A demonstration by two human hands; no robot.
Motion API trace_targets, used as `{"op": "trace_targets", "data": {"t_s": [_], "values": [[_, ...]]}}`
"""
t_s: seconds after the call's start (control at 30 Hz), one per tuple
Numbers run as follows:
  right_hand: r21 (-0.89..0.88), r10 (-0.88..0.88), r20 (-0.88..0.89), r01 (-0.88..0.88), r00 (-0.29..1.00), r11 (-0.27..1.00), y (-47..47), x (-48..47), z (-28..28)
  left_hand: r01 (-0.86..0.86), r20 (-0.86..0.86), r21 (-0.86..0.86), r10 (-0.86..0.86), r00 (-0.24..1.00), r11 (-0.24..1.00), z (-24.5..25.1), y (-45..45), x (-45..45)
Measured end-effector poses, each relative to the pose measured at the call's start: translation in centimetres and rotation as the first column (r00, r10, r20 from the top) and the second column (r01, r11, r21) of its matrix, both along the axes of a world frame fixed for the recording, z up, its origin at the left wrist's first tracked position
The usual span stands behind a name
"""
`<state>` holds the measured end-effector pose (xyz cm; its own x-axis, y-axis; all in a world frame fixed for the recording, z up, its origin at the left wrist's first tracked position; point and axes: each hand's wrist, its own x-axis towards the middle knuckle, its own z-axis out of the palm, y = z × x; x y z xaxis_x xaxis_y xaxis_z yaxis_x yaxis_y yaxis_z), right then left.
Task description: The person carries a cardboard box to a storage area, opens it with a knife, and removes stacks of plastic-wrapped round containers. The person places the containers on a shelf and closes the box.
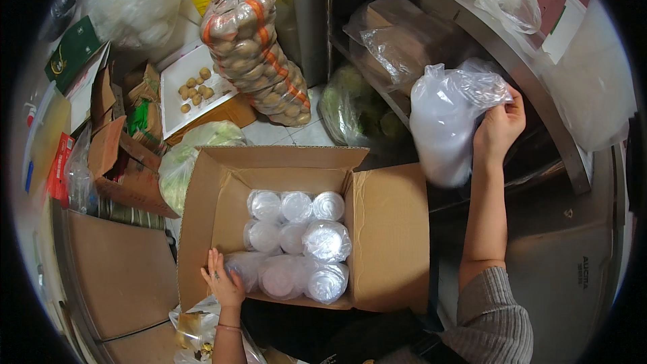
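Note:
An open cardboard box (391,237) stands before me, holding several stacks of clear plastic lids or containers (326,241) in plastic sleeves, set in rows. At its left side, my left hand (224,280) rests with fingers spread against the inner wall, beside the nearest left stack. Up and to the right of the box, my right hand (500,124) grips the gathered top of a clear plastic bag (441,126). A stack of whitish, translucent round plastic pieces hangs in that bag, in front of a dark shelf.
Beyond the box stand a mesh sack of potatoes (258,55), a white tray with loose potatoes (174,91) and bagged green vegetables (349,106). Smaller cardboard boxes (136,187) are at the left. A metal counter edge (543,106) curves along the right.

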<state>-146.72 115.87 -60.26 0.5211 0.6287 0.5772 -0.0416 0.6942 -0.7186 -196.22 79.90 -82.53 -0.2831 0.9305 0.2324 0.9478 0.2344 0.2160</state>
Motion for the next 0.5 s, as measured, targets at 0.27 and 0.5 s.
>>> {"op": "trace_targets", "data": {"t_s": [0.27,0.5], "values": [[-0.152,-0.467,-0.055,0.455,0.883,0.878,7.7,9.4,-9.1,-0.001,-0.006,0.008,0.001,1.000,1.000,-0.1,0.2,0.1],[-0.075,-0.506,0.190,0.526,0.841,0.847,9.3,11.3,-12.5,-0.004,-0.020,-0.018,0.004,1.000,1.000,-0.1,0.1,0.1]]}}
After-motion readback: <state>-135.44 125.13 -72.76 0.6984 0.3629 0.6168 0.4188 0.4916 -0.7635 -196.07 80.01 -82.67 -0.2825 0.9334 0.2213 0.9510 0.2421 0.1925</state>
